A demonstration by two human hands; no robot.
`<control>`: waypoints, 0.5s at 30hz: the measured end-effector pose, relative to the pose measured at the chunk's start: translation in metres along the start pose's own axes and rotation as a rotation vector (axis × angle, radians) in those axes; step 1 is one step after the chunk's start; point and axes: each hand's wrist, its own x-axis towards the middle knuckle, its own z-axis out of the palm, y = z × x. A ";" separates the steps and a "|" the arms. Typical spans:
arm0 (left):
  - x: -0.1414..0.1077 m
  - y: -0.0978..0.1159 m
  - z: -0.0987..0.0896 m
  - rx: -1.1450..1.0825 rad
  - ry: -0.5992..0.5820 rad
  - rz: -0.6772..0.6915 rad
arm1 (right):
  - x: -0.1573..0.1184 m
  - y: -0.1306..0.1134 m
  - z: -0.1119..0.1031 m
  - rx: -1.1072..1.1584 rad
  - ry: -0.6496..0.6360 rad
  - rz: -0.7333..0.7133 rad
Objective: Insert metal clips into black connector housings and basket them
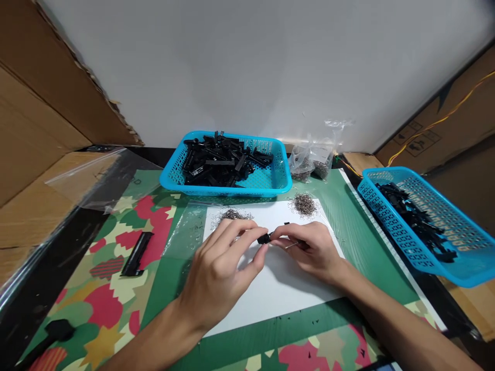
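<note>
Over a white sheet (266, 301), my left hand (226, 263) pinches a small black plastic part (264, 238) between thumb and index finger. My right hand (315, 250) is closed, its fingertips meeting the part's right side. A thin metal-tipped tool (292, 246) shows under the right fingers, its dark end partly hidden in the palm. Behind my left fingers lies a pile of tiny metal pieces (232, 214), perhaps springs. A second metal pile (304, 204) sits beyond my right hand. Fingers cover much of the black part.
At the back stands a blue basket (226, 191) of black plastic parts; another blue basket (425, 265) holds more at right. Clear bags (315, 159) of small metal pieces lean by the wall. A long black part (137, 254) lies left on the patterned mat, near a black-headed tool (58, 330).
</note>
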 end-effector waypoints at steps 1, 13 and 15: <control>0.000 -0.001 0.001 0.003 0.004 0.008 | 0.000 0.000 -0.001 0.005 -0.024 0.022; -0.007 0.005 0.009 0.012 -0.022 0.034 | 0.011 -0.003 -0.019 -0.035 -0.077 0.006; -0.007 0.004 0.010 0.036 -0.030 0.043 | 0.011 0.002 -0.018 -0.117 -0.042 -0.080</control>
